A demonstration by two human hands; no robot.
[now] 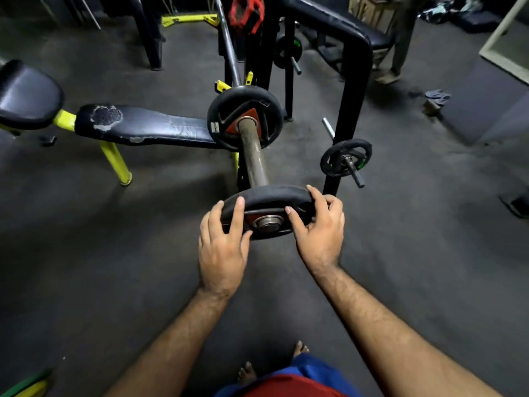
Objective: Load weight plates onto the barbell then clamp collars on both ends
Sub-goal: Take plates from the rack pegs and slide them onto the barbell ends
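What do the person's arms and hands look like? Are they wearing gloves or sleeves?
No gloves and no sleeves. Both forearms are bare up to the edge of the picture and have dark hair on them. The left hand and the right hand are bare too, with short nails. No rings, watch or bands show on the fingers or wrists.

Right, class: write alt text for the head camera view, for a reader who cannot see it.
Both hands, left hand and right hand, grip a black weight plate at the near end of a barbell sleeve. Another plate sits farther along, beside a worn bench.
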